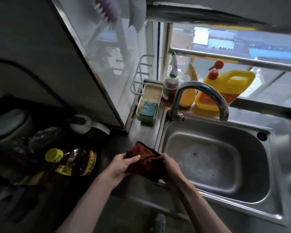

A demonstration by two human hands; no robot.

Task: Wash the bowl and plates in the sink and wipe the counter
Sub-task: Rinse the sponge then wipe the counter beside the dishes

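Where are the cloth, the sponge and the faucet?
cloth (146, 165), head view, middle of the red fabric.
sponge (148, 108), head view, its blue top face.
faucet (202, 86), head view, top of the curved spout.

On my feed, the left hand (123, 165) and right hand (171, 167) are bare, and both forearms are unsleeved down to the frame edge.

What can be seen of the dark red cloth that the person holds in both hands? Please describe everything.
The dark red cloth looks soft and fuzzy, like microfibre, with a darker hem along its edges. It is crumpled and folded, not spread flat. The left hand holds its left side, thumb on top; the right hand grips its right side with curled fingers. It is held over the dark counter, beside the left rim of the steel sink. Whether it is wet cannot be told.
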